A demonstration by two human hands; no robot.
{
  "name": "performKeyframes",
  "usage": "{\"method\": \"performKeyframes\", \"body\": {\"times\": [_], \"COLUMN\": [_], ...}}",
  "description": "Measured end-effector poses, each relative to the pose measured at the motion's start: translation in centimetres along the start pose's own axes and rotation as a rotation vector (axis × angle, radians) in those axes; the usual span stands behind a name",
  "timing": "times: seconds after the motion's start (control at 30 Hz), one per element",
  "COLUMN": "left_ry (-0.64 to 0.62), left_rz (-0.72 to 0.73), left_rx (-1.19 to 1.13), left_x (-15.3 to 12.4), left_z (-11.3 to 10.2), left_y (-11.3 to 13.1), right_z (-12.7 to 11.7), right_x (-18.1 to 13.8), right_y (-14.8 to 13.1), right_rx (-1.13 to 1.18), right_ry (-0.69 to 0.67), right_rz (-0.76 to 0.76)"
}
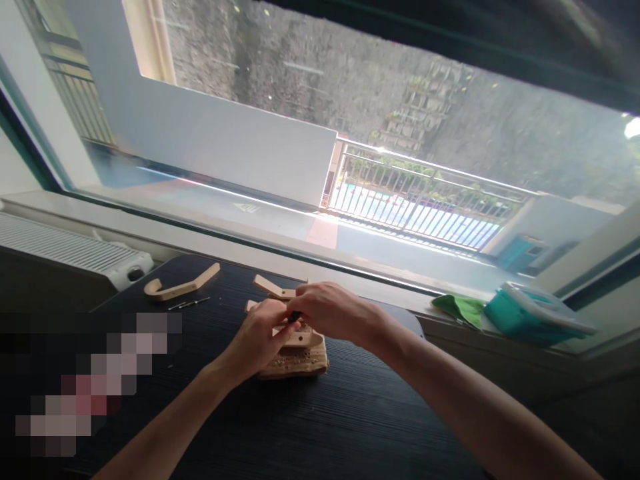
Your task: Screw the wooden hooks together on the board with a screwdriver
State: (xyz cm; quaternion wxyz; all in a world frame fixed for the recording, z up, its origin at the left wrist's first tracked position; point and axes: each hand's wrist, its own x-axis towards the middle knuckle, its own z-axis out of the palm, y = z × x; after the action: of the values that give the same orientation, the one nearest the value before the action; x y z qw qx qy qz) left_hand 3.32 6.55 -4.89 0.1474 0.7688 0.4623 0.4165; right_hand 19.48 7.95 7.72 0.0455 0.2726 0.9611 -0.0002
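My left hand (pixel 260 331) and my right hand (pixel 334 310) meet over a rough wooden block (pixel 295 363) full of small holes. Between their fingertips shows a small black object (pixel 295 316), its kind too small to make out. The right hand's fingers are closed on it from above. My left thumb and fingers are bent together beside it; what they grip is partly hidden. A curved wooden piece with a hole (pixel 306 339) lies on the block under my hands. Behind them a bent wooden piece (pixel 270 287) sticks out, partly covered by the right hand.
A hook-shaped wooden piece (pixel 186 290) lies at the dark table's (pixel 360 420) far left, with several thin metal rods (pixel 193 304) in front of it. On the right sill are a green cloth (pixel 457 310) and a teal lidded box (pixel 535 317). A radiator (pixel 75 243) stands left.
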Motion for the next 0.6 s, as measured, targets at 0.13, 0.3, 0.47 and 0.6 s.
{"method": "performKeyframes", "body": {"times": [0.13,0.3,0.47,0.6], "left_ry": [0.182,0.273,0.488,0.468], "left_rz": [-0.014,-0.247,-0.237,-0.258], "left_rx": [-0.003,-0.327,-0.302,-0.239], "left_x": [-1.2,-3.9,-5.5,-6.1], "left_z": [-2.0,-1.2,1.1,1.8], "left_y": [-1.4,-2.3,-2.1,-2.5], "right_z": [-0.5,-1.0,-1.2,-0.9], "right_x": [1.6,2.7,3.6,4.1], "right_y": [-0.7,-1.6,-1.8,-1.9], "right_rx": [-0.072,-0.118,-0.171,-0.193], "right_ry": [-0.071,-0.197,-0.273,-0.245], "right_rz": [-0.055,-0.035,-0.011,-0.045]}}
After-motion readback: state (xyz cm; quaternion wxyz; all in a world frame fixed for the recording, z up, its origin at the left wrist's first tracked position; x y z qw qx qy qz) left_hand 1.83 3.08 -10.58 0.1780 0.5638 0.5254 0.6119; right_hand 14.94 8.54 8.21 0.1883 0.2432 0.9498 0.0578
